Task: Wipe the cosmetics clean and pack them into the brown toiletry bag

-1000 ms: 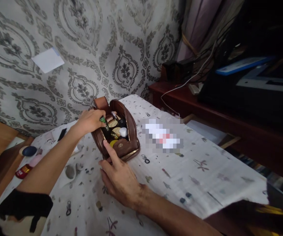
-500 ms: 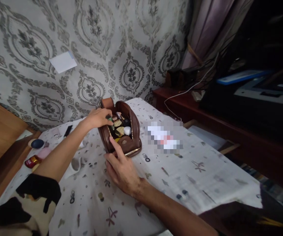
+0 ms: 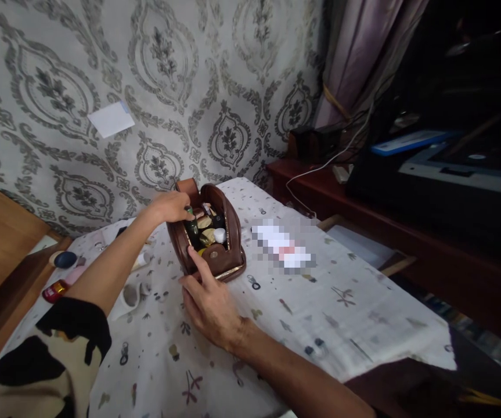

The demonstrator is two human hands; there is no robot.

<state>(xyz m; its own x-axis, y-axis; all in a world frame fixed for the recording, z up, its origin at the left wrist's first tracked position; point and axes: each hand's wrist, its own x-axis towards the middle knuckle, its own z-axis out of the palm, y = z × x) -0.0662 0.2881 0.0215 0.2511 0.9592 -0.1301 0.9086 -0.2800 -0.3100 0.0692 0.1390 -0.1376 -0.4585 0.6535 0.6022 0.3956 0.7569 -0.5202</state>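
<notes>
Brown bag (image 3: pixel 235 237) lay open on printed cloth (image 3: pixel 294 307), near patterned wall (image 3: pixel 163 58); small containers inside, white-lidded jar (image 3: pixel 219 235) among them. Left hand (image 3: pixel 170 206) reached over bag's rim, fingers pinching top of green bottle (image 3: pixel 193 226) inside. Right hand (image 3: pixel 215 310) had index finger extended onto rim, others curled; could not tell whether it pinched bag's side

Patterned grey wallpaper (image 3: pixel 163 52), white paper (image 3: pixel 111 119) on it, mauve curtain (image 3: pixel 354 52) tied back, dark red desk (image 3: pixel 302 177), dim light.
</notes>
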